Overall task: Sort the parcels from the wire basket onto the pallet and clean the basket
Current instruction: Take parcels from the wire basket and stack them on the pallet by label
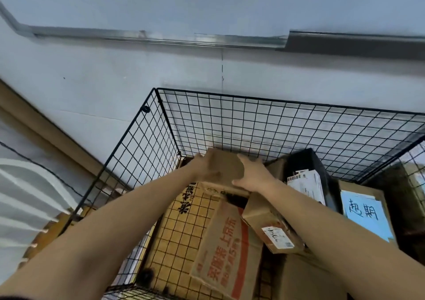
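Pale wall behind wire basket (276, 101) | roughly seven parcels (220, 242) | left hand (204, 168), right hand (255, 175) grasp one box (226, 164)

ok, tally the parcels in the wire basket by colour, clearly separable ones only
Plain brown: 2, top box and labelled box
Brown with red print: 1, red-print box
Brown with blue sheet: 1, blue-sheet box
Black: 1, black parcel
Total: 5. Cardboard underneath not separable.

The small parcel (226, 164) I hold is plain matt brown cardboard; the wire basket (264, 125) is thin black-coated metal; the label (365, 214) is smooth pale-blue paper; the wall rail (195, 38) is shiny metal.
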